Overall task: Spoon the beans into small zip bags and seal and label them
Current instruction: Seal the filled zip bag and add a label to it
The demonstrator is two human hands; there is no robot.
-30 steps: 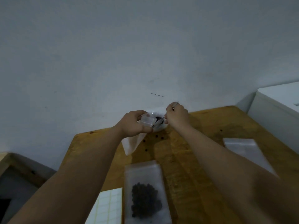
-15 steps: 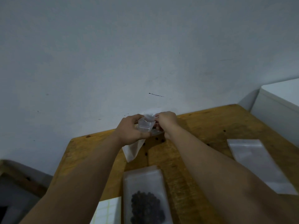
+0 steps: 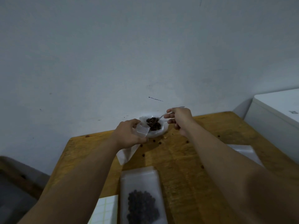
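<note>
One heaped spoon (image 3: 162, 116) hovers over the bowl (image 3: 164, 130).
The right grip (image 3: 179, 120) pinches the spoon's handle above the beans (image 3: 155, 126) in the bowl, at 12 o'clock on the surface (image 3: 182, 167). At the bowl's 9 o'clock, the left grip (image 3: 129, 135) holds an empty zip bag (image 3: 127, 155) by its mouth. That narrow, sagging mouth could let beans spill and join the strays (image 3: 159, 143). A filled bag (image 3: 140, 180) lies at 6 o'clock.
</note>
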